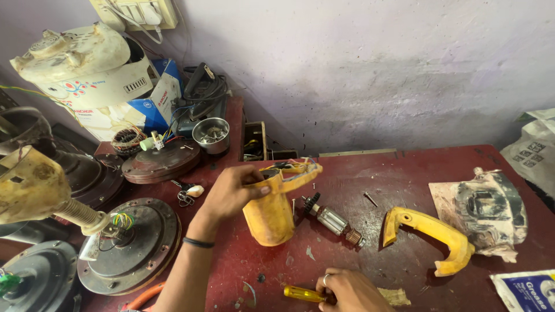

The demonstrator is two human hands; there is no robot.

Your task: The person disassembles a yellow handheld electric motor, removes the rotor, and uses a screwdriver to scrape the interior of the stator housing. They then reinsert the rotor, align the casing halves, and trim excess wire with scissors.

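Observation:
My left hand point(231, 193) grips the rim of a yellow power-tool housing point(272, 216), which stands on the red table point(404, 173) with wires showing at its open top. At the table's near edge, my right hand point(350, 290) is closed around a screwdriver with a yellow handle point(302, 293). A motor armature point(332, 219) with a small black gear lies just right of the housing. Further right lies a yellow handle cover point(430, 234). A loose screw point(370, 199) rests behind the armature.
A metal gear case on paper point(485, 211) sits at the far right, a grease packet point(529, 292) below it. Ceiling-fan motors point(130, 245), a steel bowl point(211, 134), boxes and an old appliance point(87, 63) crowd the left side. A wall stands behind.

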